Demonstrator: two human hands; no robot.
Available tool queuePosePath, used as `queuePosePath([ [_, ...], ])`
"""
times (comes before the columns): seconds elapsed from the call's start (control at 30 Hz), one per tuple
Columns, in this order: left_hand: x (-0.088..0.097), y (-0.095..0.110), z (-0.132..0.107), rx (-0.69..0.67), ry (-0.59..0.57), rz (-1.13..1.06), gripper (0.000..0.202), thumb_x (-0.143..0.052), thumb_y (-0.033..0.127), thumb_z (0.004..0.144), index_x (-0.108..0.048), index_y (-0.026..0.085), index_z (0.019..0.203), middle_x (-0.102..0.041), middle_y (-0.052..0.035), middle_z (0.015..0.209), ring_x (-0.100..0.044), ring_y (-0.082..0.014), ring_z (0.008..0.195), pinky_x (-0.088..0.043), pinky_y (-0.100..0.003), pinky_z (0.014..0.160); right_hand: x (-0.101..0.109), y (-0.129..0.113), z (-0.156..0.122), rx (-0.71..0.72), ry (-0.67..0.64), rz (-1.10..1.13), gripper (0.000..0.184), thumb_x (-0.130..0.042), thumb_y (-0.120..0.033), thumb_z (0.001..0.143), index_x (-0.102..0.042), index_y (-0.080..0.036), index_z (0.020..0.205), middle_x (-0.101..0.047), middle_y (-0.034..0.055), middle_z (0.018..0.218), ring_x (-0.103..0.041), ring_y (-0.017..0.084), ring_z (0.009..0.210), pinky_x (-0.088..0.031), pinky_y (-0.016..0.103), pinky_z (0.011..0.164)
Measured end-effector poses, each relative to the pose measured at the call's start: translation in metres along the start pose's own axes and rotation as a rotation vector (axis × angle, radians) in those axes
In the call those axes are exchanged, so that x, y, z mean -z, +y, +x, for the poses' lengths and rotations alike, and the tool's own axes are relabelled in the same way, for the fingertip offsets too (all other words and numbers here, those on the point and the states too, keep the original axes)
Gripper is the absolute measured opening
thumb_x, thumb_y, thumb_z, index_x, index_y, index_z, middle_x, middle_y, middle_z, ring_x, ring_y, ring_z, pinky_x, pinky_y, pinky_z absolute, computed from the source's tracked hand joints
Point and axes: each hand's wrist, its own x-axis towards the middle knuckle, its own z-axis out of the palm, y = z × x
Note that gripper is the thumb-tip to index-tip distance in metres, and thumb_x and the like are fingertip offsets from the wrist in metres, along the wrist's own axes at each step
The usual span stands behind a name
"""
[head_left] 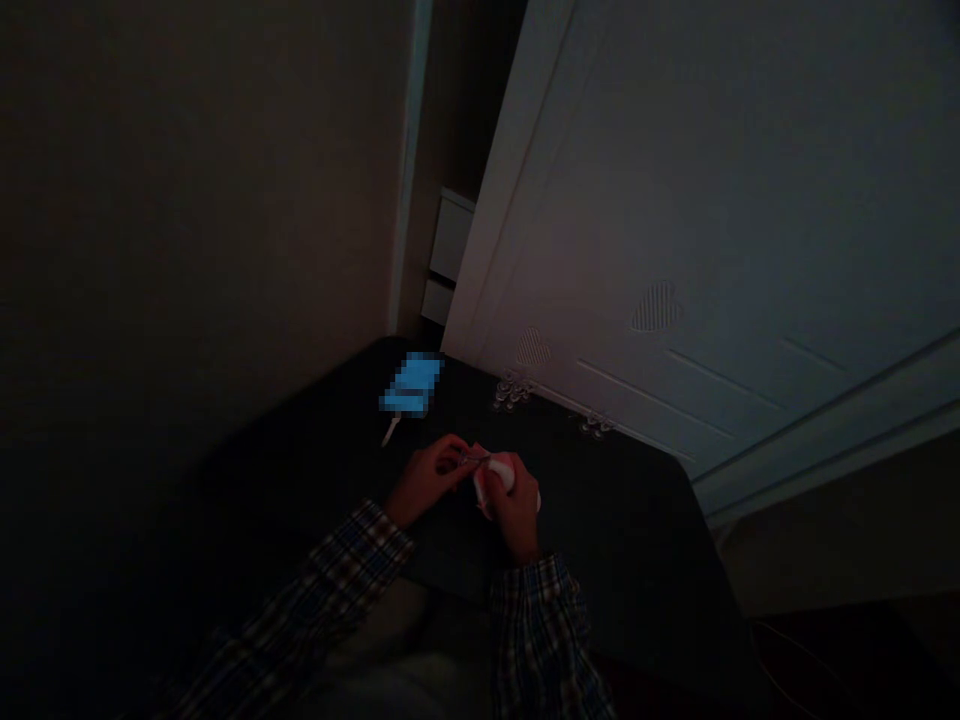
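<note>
My left hand (429, 480) is closed in a pinch on a small, thin, shiny piece (474, 459), which reaches toward my right hand. It looks like metal, but the dim light hides its kind. Wrapped round a pink-and-white piece (501, 472), my right hand (519, 510) holds it above the dark tabletop; I cannot tell whether it is cloth or paper. The tip of the thin piece meets or overlaps the pink-and-white piece. Both hands are close together, in plaid sleeves.
A pixelated bright blue screen (412, 384) lies on the dark table (600, 500), with a pale strip (391, 430) beside it. Small shiny looped pieces (512, 391) and another such group (596, 425) lie along the back edge. Behind stands a white panel with heart shapes (675, 200).
</note>
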Motion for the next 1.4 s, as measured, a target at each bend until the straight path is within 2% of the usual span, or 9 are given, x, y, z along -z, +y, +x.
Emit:
queuePosePath([
  [0.43, -0.001, 0.0, -0.001, -0.004, 0.007, 0.029, 0.033, -0.057, 0.046, 0.074, -0.052, 0.02, 0.094, -0.064, -0.0006, 0.075, -0.058, -0.0128, 0.055, -0.045, -0.022, 0.049, -0.001, 0.003, 0.001, -0.001, -0.017, -0.012, 0.022, -0.049, -0.035, 0.078, -0.058, -0.019, 0.089, -0.06, -0.0004, 0.077, -0.053, 0.014, 0.07, -0.039, 0.021, 0.06],
  [0.63, 0.0, 0.004, -0.001, 0.002, 0.016, 0.033, 0.033, -0.059, 0.047, 0.073, -0.053, 0.019, 0.089, -0.063, 0.0011, 0.067, -0.057, -0.0128, 0.052, -0.045, -0.023, 0.049, 0.0, 0.0, 0.001, 0.008, -0.007, -0.014, 0.021, -0.048, -0.034, 0.078, -0.059, -0.019, 0.087, -0.06, -0.0006, 0.074, -0.053, 0.014, 0.068, -0.038, 0.022, 0.06],
  [1.0, -0.001, 0.001, 0.0, 0.006, 0.019, -0.001, 0.03, -0.061, 0.043, 0.072, -0.053, 0.018, 0.087, -0.061, 0.0021, 0.065, -0.055, -0.0111, 0.051, -0.044, -0.021, 0.048, 0.001, -0.001, 0.0, -0.012, -0.029, 0.016, 0.023, -0.048, -0.035, 0.079, -0.06, -0.018, 0.09, -0.061, -0.0003, 0.076, -0.054, 0.014, 0.07, -0.039, 0.021, 0.059],
  [1.4, 0.0, 0.003, -0.001, -0.003, 0.007, 0.022, 0.033, -0.059, 0.046, 0.073, -0.054, 0.019, 0.092, -0.064, 0.0005, 0.07, -0.057, -0.012, 0.052, -0.045, -0.022, 0.049, 0.003, -0.006, 0.001, -0.009, -0.001, -0.002, 0.02, -0.048, -0.031, 0.076, -0.062, -0.02, 0.086, -0.061, -0.0004, 0.072, -0.054, 0.015, 0.067, -0.04, 0.022, 0.058],
])
